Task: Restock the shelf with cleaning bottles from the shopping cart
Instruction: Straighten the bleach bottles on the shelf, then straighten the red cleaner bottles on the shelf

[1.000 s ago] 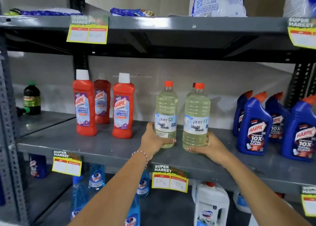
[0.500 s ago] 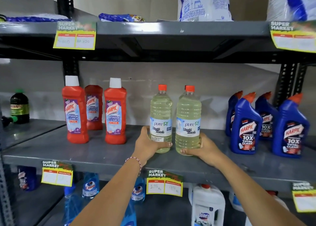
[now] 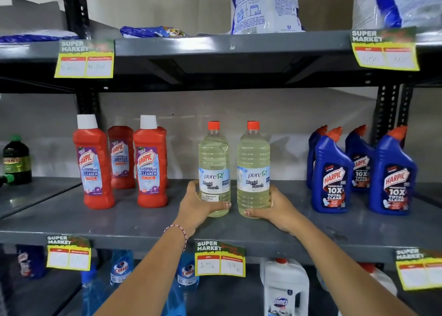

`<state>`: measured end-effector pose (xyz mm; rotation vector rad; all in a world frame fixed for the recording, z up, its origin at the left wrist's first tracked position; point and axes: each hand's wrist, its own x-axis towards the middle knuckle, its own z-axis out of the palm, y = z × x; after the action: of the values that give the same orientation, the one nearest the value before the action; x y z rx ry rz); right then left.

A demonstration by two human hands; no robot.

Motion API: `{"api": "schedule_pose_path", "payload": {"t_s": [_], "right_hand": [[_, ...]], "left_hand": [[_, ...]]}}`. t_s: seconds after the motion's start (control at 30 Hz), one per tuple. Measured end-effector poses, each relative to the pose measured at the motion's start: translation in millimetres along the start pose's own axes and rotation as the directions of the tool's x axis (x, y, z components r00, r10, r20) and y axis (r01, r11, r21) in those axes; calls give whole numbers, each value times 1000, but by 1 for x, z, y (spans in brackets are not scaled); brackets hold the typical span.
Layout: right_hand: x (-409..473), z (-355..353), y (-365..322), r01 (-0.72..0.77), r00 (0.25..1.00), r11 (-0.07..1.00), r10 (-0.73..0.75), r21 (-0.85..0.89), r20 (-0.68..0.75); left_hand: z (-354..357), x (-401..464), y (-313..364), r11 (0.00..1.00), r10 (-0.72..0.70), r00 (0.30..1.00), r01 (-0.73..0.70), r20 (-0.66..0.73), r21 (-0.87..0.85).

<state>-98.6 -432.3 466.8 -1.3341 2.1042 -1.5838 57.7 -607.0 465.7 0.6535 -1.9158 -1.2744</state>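
On the shelf (image 3: 134,222), both hand-held bleach bottles (image 3: 214,169) stand upright.

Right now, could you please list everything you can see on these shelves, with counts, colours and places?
Bleach bottles: two, pale yellow, red caps, middle shelf centre, upright.
Red Harpic bottles: three, middle shelf, left of the bleach.
Blue Harpic bottles: four, red caps, middle shelf right.
Dark bottle: one, green cap, far left.
Bags: several, white and blue, top shelf.
Colin bottles: at least two, blue, bottom shelf.
Domex jug: one, white, bottom shelf.
Price tags: five, yellow, on shelf edges.
Hands: left grips the left bleach bottle, right the right one.
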Motion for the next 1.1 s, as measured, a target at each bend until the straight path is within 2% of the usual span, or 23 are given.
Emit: {"api": "schedule_pose_path", "payload": {"t_s": [0.23, 0.4, 0.47, 0.53, 0.6, 0.63, 0.7, 0.77, 0.8, 0.87, 0.97, 1.03, 1.1], "right_hand": [[3, 1, -1, -33, 999, 999, 32, -42, -22], [-8, -4, -13, -100, 992, 995, 99, -9, -76], [-22, -3, -21, -61, 980, 994, 42, -91, -195], [-42, 10, -32, 53, 915, 983, -119, -176, -386], [-60, 42, -57, 202, 836, 973, -232, -114, -497], [-62, 64, -70, 255, 841, 965, -249, -55, -480], [-54, 114, -94, 295, 917, 952, -260, 79, -302], [-32, 163, -111, 225, 973, 963, -216, 147, -76], [-17, 183, -116, 172, 985, 974, -173, 150, -5], [15, 213, -121, 69, 996, 982, -77, 175, 41], [57, 235, -116, -83, 997, 957, 80, 279, 20], [75, 240, -108, -149, 989, 936, 145, 319, 35], [86, 245, -101, -165, 986, 941, 164, 296, 28]], "left_hand": [[-1, -2, 3, 1000, -14, 1000, 14, -5, 8], [-21, -8, -2, 997, -33, 996, 38, 82, -64], [-44, -15, -9, 993, -17, 1000, 19, 16, -119], [-76, -22, -19, 986, 78, 988, -97, -132, -138], [-116, -27, -28, 969, 208, 923, -239, -323, -60], [-137, -28, -31, 959, 259, 881, -285, -395, -6], [-179, -19, -38, 950, 296, 818, -308, -493, 59], [-216, -2, -47, 961, 250, 802, -272, -543, 40], [-232, 7, -52, 971, 210, 816, -237, -538, 19], [-259, 25, -63, 987, 138, 877, -158, -461, -7], [-283, 44, -79, 996, 61, 967, -76, -246, -53], [-286, 52, -82, 999, 25, 988, -28, -149, -21], [-280, 60, -82, 999, 39, 990, -41, -138, -9]]}}
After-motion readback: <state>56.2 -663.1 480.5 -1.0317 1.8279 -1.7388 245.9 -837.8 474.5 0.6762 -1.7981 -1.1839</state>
